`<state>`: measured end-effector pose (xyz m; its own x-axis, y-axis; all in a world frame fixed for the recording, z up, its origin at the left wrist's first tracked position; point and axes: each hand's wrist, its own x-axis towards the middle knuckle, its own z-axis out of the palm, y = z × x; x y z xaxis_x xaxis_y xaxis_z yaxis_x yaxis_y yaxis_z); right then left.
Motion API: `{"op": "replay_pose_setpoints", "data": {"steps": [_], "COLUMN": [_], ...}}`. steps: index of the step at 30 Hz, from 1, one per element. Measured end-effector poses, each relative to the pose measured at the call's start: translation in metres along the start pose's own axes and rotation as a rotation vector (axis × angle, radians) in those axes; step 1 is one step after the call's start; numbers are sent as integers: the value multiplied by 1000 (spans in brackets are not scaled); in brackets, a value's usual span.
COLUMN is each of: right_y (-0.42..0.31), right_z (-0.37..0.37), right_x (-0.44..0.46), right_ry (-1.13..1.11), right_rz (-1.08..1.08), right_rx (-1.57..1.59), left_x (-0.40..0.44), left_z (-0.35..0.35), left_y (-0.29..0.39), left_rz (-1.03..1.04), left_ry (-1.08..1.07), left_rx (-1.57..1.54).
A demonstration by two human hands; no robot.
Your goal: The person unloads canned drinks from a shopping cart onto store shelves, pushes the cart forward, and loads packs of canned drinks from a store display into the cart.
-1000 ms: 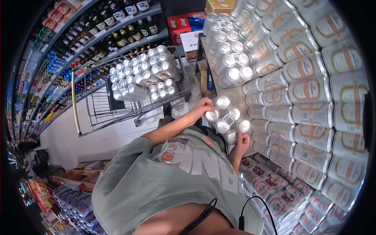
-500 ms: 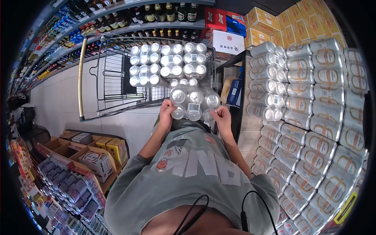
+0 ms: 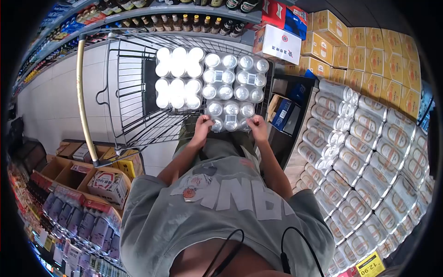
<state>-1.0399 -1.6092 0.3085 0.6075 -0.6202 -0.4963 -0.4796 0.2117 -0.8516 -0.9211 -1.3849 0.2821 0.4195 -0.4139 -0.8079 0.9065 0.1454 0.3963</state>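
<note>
Both my hands hold a shrink-wrapped six-pack of cans (image 3: 230, 110) at the near side of the shopping cart (image 3: 131, 99). My left hand (image 3: 203, 128) has its fingers closed on the pack's left near corner. On the right near corner, my right hand (image 3: 256, 127) grips the wrap. Other packs stand upright in the cart: two bright, glare-washed ones (image 3: 179, 62) at the left, and two more (image 3: 218, 76) just beyond the held pack. Whether the held pack rests on the cart's bottom or on other cans is hidden.
A tall stack of can packs (image 3: 364, 152) rises at the right, beside a dark stand with a blue box (image 3: 282, 113). Yellow cartons (image 3: 374, 60) and a white box (image 3: 278, 45) are behind. Bottle shelves (image 3: 152, 9) line the back; cardboard trays (image 3: 69, 177) sit at lower left.
My hands have carried the six-pack from beside the can stack at the right over to the cart, against the packs there. The view has turned rightward, showing more yellow cartons.
</note>
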Motion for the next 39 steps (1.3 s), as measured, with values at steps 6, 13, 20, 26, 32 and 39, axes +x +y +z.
{"op": "replay_pose_setpoints", "data": {"steps": [6, 13, 20, 26, 32, 39], "right_y": [21, 30, 23, 61, 64, 126], "right_z": [-5, -9, -57, -107, -89, -78], "right_x": [6, 19, 54, 143, 165, 193], "right_ry": [-51, -78, -325, 191, 5, -17], "right_rz": [117, -18, -123, -260, 178, 242], "right_rx": [-31, -42, -251, -211, -159, -244], "left_x": [21, 29, 18, -87, -119, -86], "left_z": [-4, -4, -8, -27, -151, -212], "left_y": [-6, -12, 12, 142, 215, 258], "left_rz": [23, 58, 262, 1120, 1002, 424], "left_ry": [97, 80, 286, 802, 1395, 915], "left_rx": [27, -28, 705, 1355, 1686, 1124]}}
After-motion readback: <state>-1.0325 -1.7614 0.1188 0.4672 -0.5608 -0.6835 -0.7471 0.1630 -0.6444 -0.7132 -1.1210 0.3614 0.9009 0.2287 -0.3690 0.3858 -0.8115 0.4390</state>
